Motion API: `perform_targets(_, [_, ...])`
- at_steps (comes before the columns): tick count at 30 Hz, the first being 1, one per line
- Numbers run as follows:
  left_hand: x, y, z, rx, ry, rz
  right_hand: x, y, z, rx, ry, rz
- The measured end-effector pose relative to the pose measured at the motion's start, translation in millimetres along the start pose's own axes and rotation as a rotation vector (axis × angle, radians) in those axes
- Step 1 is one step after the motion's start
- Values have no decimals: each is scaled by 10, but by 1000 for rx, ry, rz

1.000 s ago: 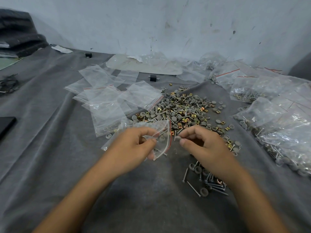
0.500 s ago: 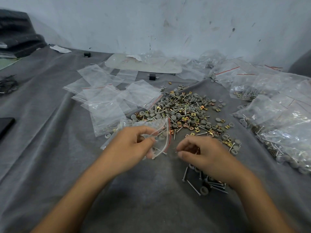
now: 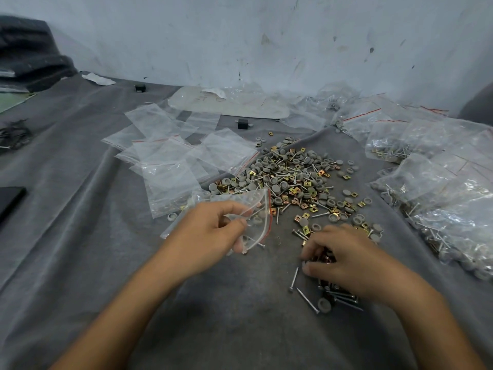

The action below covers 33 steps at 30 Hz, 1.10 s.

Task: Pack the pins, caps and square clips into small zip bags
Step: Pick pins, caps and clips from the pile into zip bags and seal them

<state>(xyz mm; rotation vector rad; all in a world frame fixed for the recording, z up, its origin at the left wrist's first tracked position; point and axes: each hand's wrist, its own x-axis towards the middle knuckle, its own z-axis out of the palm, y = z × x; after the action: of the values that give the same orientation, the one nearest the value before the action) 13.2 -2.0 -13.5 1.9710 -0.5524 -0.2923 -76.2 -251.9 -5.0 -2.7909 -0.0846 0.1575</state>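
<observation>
Now, step in hand: filling one bag; the pick of the next pieces looks under way.
Left hand: thumb and fingers pinch a small clear zip bag and hold it up just above the bench, its red-lined mouth turned toward the other hand.
Bag contents: a few pieces show through the plastic; too blurred to count.
Right hand: fingers curled down onto a small near cluster of pins, caps and square clips; whether any piece is already pinched cannot be told.
Main heap: mixed parts, beyond both hands on the grey cloth.
Empty bags: spread to the left of the heap.
Filled bags: piled to the right.
Next move, as a judgement: pinch the pieces firmly, lift them across to the bag's mouth, and keep that mouth spread so that long pins slide in point first without snagging.
</observation>
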Motion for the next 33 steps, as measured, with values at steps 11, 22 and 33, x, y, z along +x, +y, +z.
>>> perform_targets(11, [-3,2,4,9,2,14,45,-51,74,90,149,37])
perform_targets(22, [-4,-15,-8,-4,-1,25,27,-32,54,4,77,41])
perform_targets(33, [10,-76,35,67,-7,30,106,-154,181,173,331,-50])
